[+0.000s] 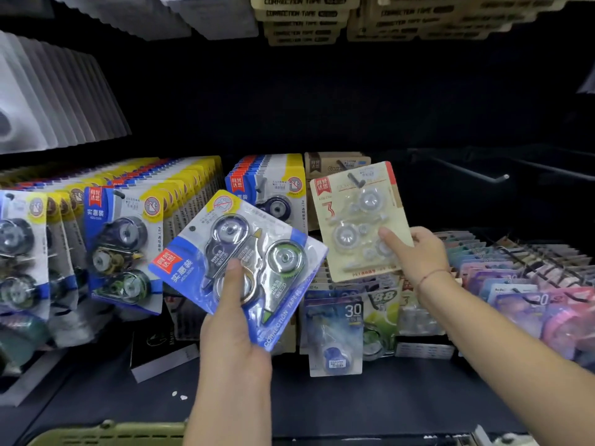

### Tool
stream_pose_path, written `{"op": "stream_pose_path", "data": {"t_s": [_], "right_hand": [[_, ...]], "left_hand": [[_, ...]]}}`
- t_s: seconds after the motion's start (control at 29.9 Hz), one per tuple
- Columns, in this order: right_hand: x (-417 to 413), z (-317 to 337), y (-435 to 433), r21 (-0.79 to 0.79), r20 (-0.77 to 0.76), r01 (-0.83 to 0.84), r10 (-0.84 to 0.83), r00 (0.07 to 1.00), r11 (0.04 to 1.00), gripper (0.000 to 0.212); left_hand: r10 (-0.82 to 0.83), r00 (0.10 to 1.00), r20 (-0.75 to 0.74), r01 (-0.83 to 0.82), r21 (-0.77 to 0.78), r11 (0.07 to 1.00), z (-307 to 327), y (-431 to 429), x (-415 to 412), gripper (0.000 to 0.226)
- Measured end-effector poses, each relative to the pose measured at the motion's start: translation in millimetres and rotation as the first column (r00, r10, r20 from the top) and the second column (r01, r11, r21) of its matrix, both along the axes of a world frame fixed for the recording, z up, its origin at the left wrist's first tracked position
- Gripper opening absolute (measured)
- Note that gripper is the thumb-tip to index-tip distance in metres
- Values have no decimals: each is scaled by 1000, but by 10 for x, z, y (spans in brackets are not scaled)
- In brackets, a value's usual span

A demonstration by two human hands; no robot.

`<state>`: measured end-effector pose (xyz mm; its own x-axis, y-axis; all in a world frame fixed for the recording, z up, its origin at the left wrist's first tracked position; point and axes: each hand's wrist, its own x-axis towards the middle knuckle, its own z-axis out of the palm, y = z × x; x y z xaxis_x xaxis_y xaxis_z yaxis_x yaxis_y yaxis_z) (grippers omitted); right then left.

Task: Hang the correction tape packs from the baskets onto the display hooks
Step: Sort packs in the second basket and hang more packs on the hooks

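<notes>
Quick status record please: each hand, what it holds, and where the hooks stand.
left hand: grips blue pack, tilted, thumb on front
right hand: holds beige pack by its lower right edge
beige pack: upright, hook tip showing at its top
bare hook: right of beige pack
basket: bottom edge, contents hidden

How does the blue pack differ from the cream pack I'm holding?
The blue correction tape pack has a blue and yellow card; the cream correction tape pack has a pale one. The blue pack shows dark dispensers, the cream pack clear ones. The left hand holds the blue pack tilted, clear of hooks; the right hand holds the cream pack near upright against a hook. Both bear red brand labels.
</notes>
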<state>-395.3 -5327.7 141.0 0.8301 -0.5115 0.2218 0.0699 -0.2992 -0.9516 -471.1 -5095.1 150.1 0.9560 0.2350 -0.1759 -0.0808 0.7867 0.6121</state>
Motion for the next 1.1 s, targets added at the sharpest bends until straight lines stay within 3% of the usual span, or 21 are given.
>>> {"op": "stream_pose_path", "data": {"t_s": [0.2,0.3,0.6,0.67,0.77,0.8,0.87,0.94,1.04,1.1], "right_hand": [[780,13,52,-128,-189,64,-88,978,990,50],[1015,68,55,-118,-233,94,-119,965,989,60],[1114,344,48,-200,-362,124,-191,912,972,61],[1111,412,84,-207,-414,49,-133,901,977,64],[974,453,157,-207,-456,-12,-86,886,978,87],[869,462,180,-235,-433,-16,-90,897,972,85],[597,471,203,-247,-307,-52,-27,951,968,58],[220,465,262,-138,-176,-151,126,976,979,38],[-406,531,402,75,-67,-382,387,920,921,47],[-696,552,470,85,-66,-505,511,857,859,46]], "left_hand": [[-5,1000,-20,6,23,1000,12,22,39,32],[-5,1000,-18,6,27,1000,32,24,45,38],[-24,999,-34,25,33,999,77,-56,-4,51],[-29,999,-42,31,55,998,81,-65,-17,51],[-55,998,-27,58,92,994,88,-65,-45,52],[-60,998,-15,62,107,992,95,-61,-56,52],[-59,998,15,56,149,987,98,-56,-69,48],[-66,997,37,55,231,971,82,-63,-71,45],[-87,993,73,54,368,928,56,-117,-63,46],[-110,988,106,51,452,891,56,-161,-73,48]]}}
